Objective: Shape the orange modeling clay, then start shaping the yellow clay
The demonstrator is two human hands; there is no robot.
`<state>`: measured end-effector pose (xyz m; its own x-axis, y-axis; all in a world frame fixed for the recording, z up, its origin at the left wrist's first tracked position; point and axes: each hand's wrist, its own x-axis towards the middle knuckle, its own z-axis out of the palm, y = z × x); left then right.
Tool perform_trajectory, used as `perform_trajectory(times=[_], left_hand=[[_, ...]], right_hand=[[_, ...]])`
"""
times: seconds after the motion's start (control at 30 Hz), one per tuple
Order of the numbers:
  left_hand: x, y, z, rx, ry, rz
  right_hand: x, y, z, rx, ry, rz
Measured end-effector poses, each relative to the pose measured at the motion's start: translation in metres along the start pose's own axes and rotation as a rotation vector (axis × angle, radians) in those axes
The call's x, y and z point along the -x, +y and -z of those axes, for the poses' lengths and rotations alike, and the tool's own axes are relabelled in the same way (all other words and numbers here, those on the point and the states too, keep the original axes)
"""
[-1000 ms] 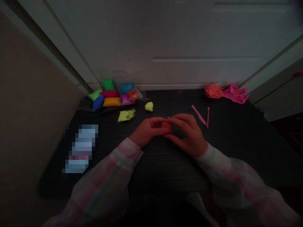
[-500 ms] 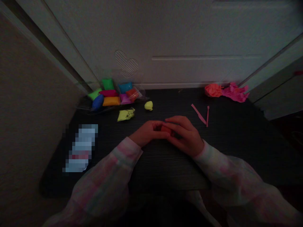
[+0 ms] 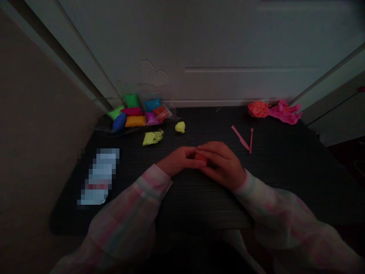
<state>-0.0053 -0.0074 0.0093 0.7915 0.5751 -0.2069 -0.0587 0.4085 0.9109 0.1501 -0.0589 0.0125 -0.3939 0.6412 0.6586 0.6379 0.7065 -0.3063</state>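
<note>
Holding a red lump [image 3: 200, 157] between them over the dark desk [image 3: 188, 201], the left hand [image 3: 184, 159] and right hand [image 3: 224, 163] meet, fingers of both curled closed around it. Beyond the hands, a yellow lump [image 3: 180, 127] lies near a yellow packet [image 3: 153, 137]; two pink tools [image 3: 241, 137] rest beyond the right hand, angled toward each other.

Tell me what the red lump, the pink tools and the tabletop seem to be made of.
The red lump looks like soft modelling clay, smooth and rounded, though it is partly hidden. The pink tools are probably moulded plastic: smooth, slim, one even colour. The tabletop looks like dark matt board, with fine parallel grain lines; real wood or laminate, I cannot tell.
</note>
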Motion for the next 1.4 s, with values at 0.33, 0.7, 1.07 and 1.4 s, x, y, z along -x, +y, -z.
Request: perform_trajectory(times=[0.33, 0.7, 1.07, 1.4], left_hand=[[-0.0001, 0.0018, 0.0023, -0.053, -0.132, 0.010], [0.0012, -0.0003, 0.0034, 0.003, -0.230, -0.002], [0.0008, 0.0009, -0.0013, 0.133, -0.121, 0.028], [-0.0014, -0.0022, 0.0003, 0.118, -0.043, -0.040]], right_hand=[[0.0007, -0.0024, -0.0007, -0.024, 0.004, 0.006], [-0.0012, -0.0066, -0.0004, -0.137, 0.034, -0.015], [0.0004, -0.0035, -0.0008, -0.071, 0.017, -0.044], [0.0011, -0.0018, -0.0030, -0.050, 0.016, -0.083]])
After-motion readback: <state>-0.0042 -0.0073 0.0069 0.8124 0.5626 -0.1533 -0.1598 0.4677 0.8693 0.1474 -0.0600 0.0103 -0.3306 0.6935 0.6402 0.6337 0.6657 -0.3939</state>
